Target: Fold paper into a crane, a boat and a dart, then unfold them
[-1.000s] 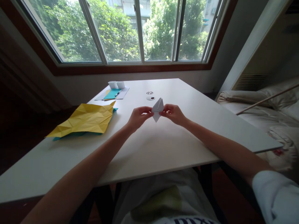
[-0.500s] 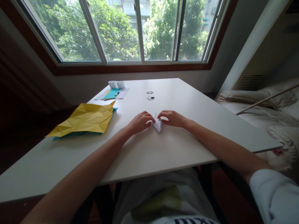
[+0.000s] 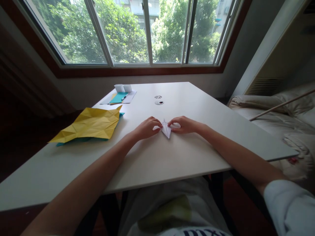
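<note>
A small white folded paper (image 3: 166, 130), shaped like a narrow diamond with its points toward and away from me, lies on the white table (image 3: 157, 167). My left hand (image 3: 148, 127) pinches its left edge between thumb and fingers. On the other side, my right hand (image 3: 182, 125) grips the right edge with bent fingers and thumb. A crease line runs down the middle of the paper. Both forearms rest over the near part of the table.
To the left lies a large creased yellow paper (image 3: 91, 124) over a teal sheet (image 3: 81, 140). At the far left edge are two small white paper boxes (image 3: 123, 88), a teal card (image 3: 118, 97) and a pen (image 3: 123, 98). Two round inserts (image 3: 158, 102) sit in the tabletop.
My right fingers have shifted slightly outward and down along the paper's right side, showing more of its top and centre crease. My left hand has barely moved.
</note>
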`<state>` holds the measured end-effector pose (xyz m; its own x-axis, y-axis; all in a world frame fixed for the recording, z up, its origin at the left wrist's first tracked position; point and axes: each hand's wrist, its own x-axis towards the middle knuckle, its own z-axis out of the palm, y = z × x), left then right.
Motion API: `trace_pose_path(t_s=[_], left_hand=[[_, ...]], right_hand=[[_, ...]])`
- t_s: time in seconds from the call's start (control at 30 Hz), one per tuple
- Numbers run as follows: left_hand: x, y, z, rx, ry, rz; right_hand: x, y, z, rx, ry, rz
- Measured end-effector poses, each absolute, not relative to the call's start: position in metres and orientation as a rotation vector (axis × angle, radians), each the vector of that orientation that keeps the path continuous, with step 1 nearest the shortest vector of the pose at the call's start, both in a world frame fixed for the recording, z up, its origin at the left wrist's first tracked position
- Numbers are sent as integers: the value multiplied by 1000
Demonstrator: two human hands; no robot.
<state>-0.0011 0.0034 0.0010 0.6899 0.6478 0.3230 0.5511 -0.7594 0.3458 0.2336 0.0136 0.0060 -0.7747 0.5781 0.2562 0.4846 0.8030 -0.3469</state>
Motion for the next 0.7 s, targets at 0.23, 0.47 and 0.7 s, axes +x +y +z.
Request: trace_pose_path(t_s=[0.23, 0.47, 0.7], left_hand=[[0, -2, 3, 2700, 966, 632], [3, -4, 3, 2625, 1006, 678], [10, 3, -5, 2422, 1133, 869]], right_hand=[[234, 13, 7, -869, -2565, 515], [224, 13, -1, -1022, -2434, 459], [218, 16, -8, -1089, -2296, 466]])
